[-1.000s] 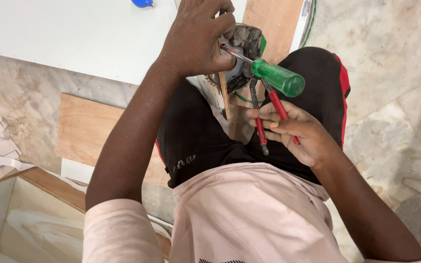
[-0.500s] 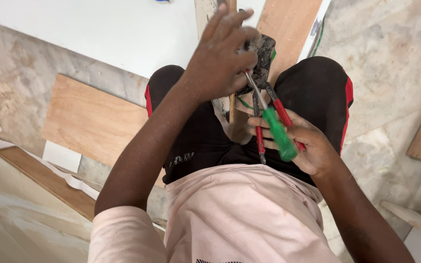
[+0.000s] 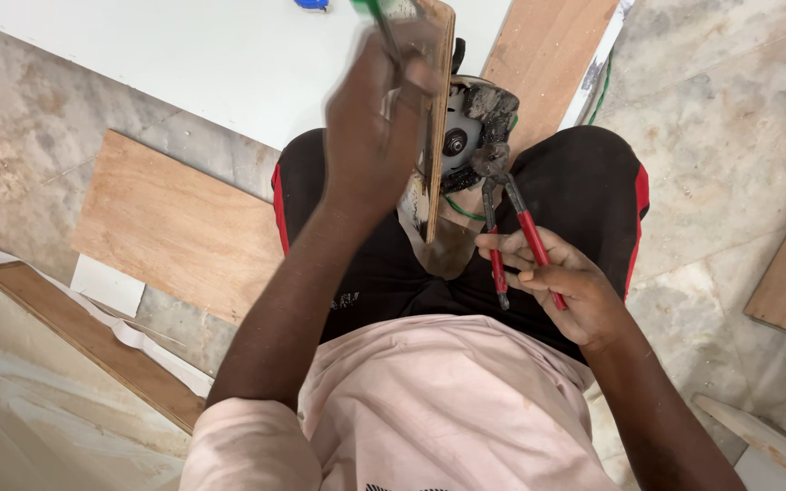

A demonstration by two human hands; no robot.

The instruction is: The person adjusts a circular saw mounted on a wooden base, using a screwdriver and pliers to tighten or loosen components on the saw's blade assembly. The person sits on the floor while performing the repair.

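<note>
Gripping one pair of red-handled metal pliers (image 3: pixel 511 232), my right hand (image 3: pixel 566 291) is clamped on both grips, steel tips at a grimy round power tool (image 3: pixel 475 127) over my lap. My left hand (image 3: pixel 379 127), blurred, is closed around one thin plywood strip (image 3: pixel 437 118) held upright on edge.

The right hand (image 3: pixel 568 289) grips red-handled pliers (image 3: pixel 513 238), their jaws on the grimy power tool (image 3: pixel 471 127) just above. The blurred left hand (image 3: pixel 377 127), beside it, holds a green-handled screwdriver (image 3: pixel 377 20) against a thin wooden board (image 3: pixel 437 118).

Pale pink short-sleeved shirt (image 3: pixel 429 409), black shorts (image 3: pixel 584 200) with red side stripes.
</note>
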